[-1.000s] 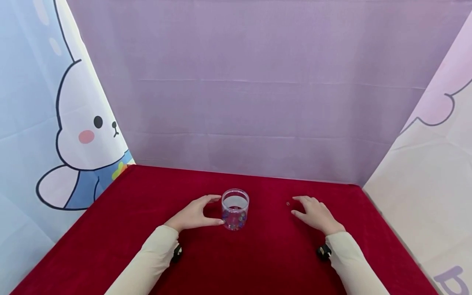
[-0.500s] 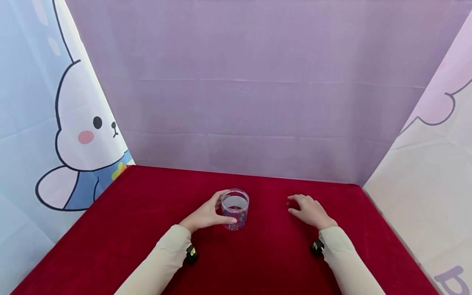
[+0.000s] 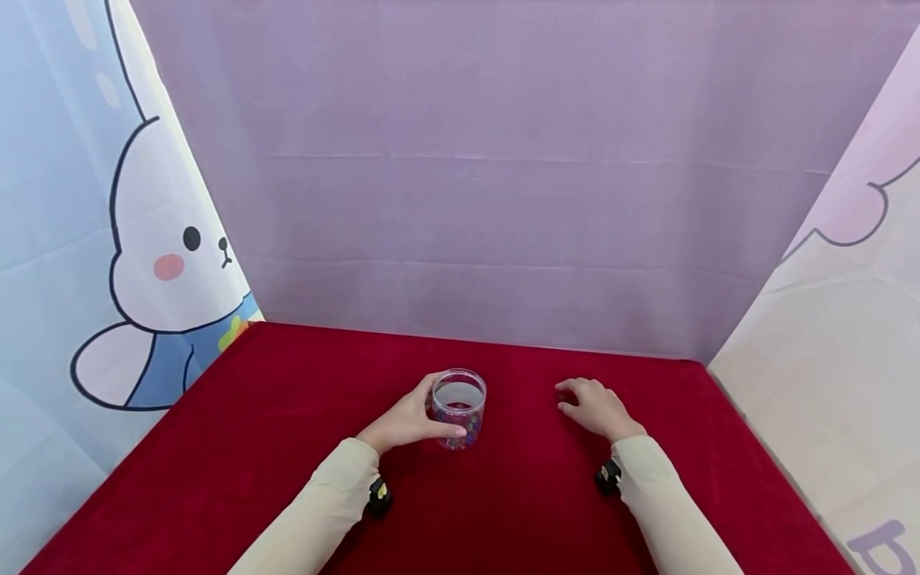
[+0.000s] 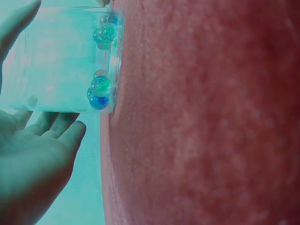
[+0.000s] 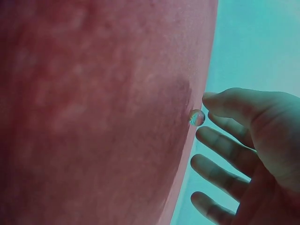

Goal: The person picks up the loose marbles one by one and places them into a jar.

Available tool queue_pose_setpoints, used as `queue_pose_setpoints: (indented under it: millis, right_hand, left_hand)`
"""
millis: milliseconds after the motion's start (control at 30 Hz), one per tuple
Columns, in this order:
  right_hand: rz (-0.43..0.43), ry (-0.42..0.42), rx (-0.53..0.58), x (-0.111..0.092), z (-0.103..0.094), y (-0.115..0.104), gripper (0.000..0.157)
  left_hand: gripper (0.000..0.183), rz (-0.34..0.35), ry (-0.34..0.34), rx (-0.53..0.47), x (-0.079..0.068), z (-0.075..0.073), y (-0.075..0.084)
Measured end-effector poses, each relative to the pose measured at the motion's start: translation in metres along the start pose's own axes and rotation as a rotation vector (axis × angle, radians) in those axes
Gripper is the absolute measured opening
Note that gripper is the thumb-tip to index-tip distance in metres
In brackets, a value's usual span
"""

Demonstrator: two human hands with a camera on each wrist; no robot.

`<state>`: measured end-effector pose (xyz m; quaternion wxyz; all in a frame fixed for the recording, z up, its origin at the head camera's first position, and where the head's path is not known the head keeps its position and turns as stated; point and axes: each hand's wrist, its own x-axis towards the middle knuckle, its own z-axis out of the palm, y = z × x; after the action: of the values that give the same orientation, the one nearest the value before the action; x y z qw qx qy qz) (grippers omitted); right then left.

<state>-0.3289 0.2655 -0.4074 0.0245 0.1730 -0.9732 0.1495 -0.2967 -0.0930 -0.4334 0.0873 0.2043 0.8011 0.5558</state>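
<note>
A clear, open-topped jar [image 3: 458,391] stands upright on the red cloth, with several glass marbles [image 4: 100,87] at its bottom. My left hand [image 3: 408,420] holds the jar from its left side, the thumb across the near wall and the fingers round the far side, partly hidden. To the right, a single clear marble [image 5: 197,117] lies on the cloth. My right hand [image 3: 598,409] is just above the cloth, thumb and forefinger either side of that marble without visibly pinching it. The other fingers spread loosely in the right wrist view.
Red cloth [image 3: 503,495] covers the table. A lilac curtain [image 3: 489,200] hangs behind its far edge. Printed cloths flank it, one with a cartoon rabbit [image 3: 165,239] on the left and a pale one [image 3: 848,343] on the right.
My left hand has moved right and closed round the jar, which stays in place. My right hand has slid left, bringing thumb and forefinger over the loose marble.
</note>
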Motion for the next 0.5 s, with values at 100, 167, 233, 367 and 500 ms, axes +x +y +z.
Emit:
queue_pose_setpoints:
  millis: [100, 167, 233, 367, 500]
  right_hand:
    - [0.002, 0.001, -0.008, 0.0025, 0.0009, -0.0002, 0.036]
    - [0.004, 0.001, -0.012, 0.0036, 0.0011, -0.0006, 0.035]
    - [0.008, -0.001, -0.011, 0.0037, 0.0006, -0.0017, 0.034]
    - [0.021, -0.01, -0.011, 0.0041, 0.0008, -0.0025, 0.032]
    - [0.029, -0.016, -0.013, 0.0049, 0.0008, -0.0023, 0.028]
  left_hand:
    - [0.094, 0.0, 0.004, 0.007, 0.0, 0.0003, 0.0004]
    - [0.093, 0.001, 0.007, 0.014, 0.0001, 0.0007, 0.0006]
    - [0.093, -0.002, 0.011, 0.023, 0.0001, 0.001, 0.0005]
    - [0.092, -0.008, 0.011, 0.017, 0.0006, 0.0011, -0.0005]
    - [0.091, -0.014, 0.008, 0.005, 0.0009, 0.0008, -0.001]
